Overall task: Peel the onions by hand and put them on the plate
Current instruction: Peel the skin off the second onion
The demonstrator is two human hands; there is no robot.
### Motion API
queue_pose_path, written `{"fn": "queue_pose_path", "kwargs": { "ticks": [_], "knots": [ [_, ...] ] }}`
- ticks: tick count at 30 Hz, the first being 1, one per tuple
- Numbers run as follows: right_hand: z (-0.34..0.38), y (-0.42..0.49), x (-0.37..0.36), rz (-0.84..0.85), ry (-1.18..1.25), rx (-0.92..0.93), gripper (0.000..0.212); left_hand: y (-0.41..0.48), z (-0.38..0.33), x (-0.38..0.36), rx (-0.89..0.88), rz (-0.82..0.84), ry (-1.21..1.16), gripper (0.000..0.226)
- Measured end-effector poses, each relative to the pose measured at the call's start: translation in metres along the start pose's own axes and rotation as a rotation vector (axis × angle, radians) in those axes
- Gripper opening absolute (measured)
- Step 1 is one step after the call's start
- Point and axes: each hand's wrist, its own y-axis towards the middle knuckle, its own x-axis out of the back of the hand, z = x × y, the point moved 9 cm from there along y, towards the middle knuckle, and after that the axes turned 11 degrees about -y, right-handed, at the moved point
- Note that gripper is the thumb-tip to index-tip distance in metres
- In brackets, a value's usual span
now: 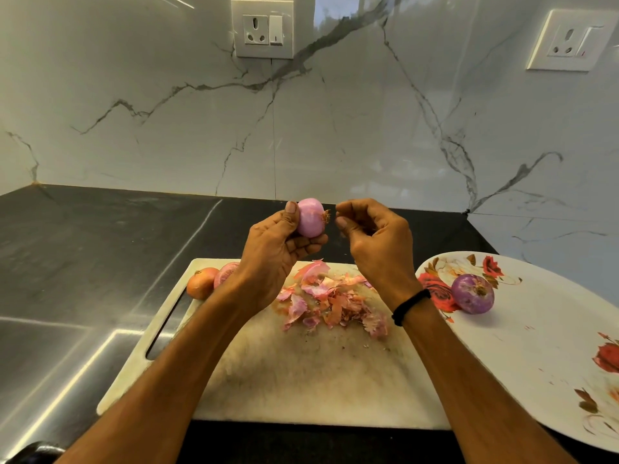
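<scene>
While your left hand grips a peeled pink onion in the air over the far edge of the cutting board, thumb on its 9 o'clock side and fingers curled beneath, the root tuft points to 3 o'clock, toward your right hand. That right hand hangs just beside the tuft, fingers curled inward and thumb tip near the forefinger. Whether it pinches a shred of skin cannot be told. A black band circles the right wrist.

On the board, a heap of pink and orange skins lies toward 1 o'clock of its centre, below both hands. At the board's 10 o'clock corner sit two more: an orange-brown unpeeled onion and a pinkish onion, side by side, the latter partly hidden by your left wrist. The board rests on a dark worktop, its handle slot along the 9 o'clock edge.

At 3 o'clock of the board stands a white rose-printed plate. One peeled purple onion rests near its 10 o'clock rim, root end uppermost.
</scene>
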Motion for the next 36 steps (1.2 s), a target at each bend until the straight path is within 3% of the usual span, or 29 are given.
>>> {"fn": "queue_pose_path", "kwargs": {
  "ticks": [16,22,36],
  "knots": [
    [0.026,-0.005,-0.003,-0.001,0.036,0.156,0.040,0.002,0.001,0.005,-0.048,-0.019,0.201,0.047],
    [0.028,-0.006,-0.005,0.002,-0.033,0.205,0.042,0.003,-0.002,0.009,-0.097,-0.032,0.262,0.054],
    [0.025,-0.004,-0.006,0.021,-0.084,0.213,0.038,0.003,-0.003,0.011,-0.139,-0.066,0.296,0.045]
  ]
}}
